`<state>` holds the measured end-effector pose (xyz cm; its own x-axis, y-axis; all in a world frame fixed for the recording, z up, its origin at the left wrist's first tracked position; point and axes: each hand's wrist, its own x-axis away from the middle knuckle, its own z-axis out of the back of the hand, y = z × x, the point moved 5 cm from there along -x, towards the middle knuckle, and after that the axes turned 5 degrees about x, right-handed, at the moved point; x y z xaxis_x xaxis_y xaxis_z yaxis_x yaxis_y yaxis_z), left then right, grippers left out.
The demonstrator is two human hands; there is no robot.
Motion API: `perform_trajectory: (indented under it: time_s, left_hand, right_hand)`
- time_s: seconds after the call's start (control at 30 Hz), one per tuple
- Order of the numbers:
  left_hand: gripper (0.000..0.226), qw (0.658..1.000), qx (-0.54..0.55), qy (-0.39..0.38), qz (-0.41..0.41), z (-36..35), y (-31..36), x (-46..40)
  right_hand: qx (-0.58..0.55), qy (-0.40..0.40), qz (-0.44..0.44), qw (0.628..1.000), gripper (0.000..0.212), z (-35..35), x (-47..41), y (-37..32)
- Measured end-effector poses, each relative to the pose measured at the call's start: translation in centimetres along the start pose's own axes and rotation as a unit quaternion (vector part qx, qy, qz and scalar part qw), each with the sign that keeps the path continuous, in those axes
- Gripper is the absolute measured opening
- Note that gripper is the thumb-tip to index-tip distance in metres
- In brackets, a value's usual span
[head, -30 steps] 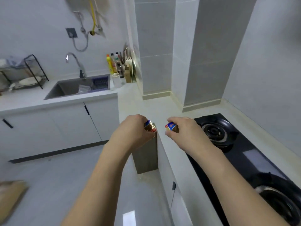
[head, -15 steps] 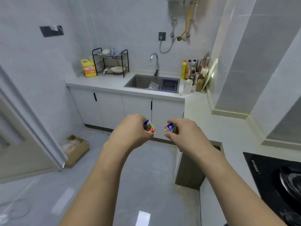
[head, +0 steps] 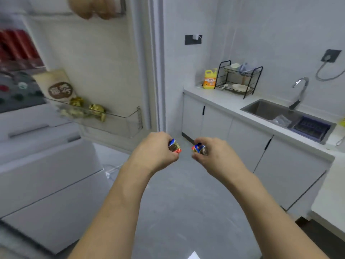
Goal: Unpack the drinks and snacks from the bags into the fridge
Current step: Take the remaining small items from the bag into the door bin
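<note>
My left hand [head: 155, 152] grips a small snack packet [head: 174, 146] with blue, gold and red print. My right hand [head: 214, 156] grips a second snack packet [head: 199, 148] of the same kind. Both hands are held out side by side over the floor at mid-frame. The open fridge [head: 46, 165] fills the left side. Its door shelf [head: 112, 118] holds gold-wrapped sweets [head: 97, 110] and a beige snack bag [head: 57, 86]. Red cans [head: 16, 47] show blurred on an inner shelf.
A white counter [head: 224, 98] with a sink [head: 270, 111], tap [head: 299, 90], black dish rack [head: 239, 79] and yellow detergent bottle [head: 210, 79] runs along the right. White cabinets stand below it. Grey floor [head: 177, 202] lies underneath my arms.
The view has swung left from the stove and counter to the open fridge. Both hands keep holding their packets in the same pose.
</note>
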<state>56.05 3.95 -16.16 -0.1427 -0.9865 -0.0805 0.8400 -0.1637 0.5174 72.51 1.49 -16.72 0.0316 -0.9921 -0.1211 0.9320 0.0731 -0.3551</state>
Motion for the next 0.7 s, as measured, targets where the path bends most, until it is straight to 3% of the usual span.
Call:
perform_trajectory:
  time_s: [0.4,0.7]
  left_hand:
    - [0.023,0.982,-0.008,0.089,0.166,7.2,-11.6,5.6]
    - [0.023,0.981,-0.001,0.11,0.161,11.0,-16.3,4.8]
  right_hand:
    - [-0.007,-0.05,0.182,0.982,0.043,-4.7,-2.5,-13.7]
    - [-0.025,-0.061,0.2,0.978,0.043,-5.3,-4.9,-19.2]
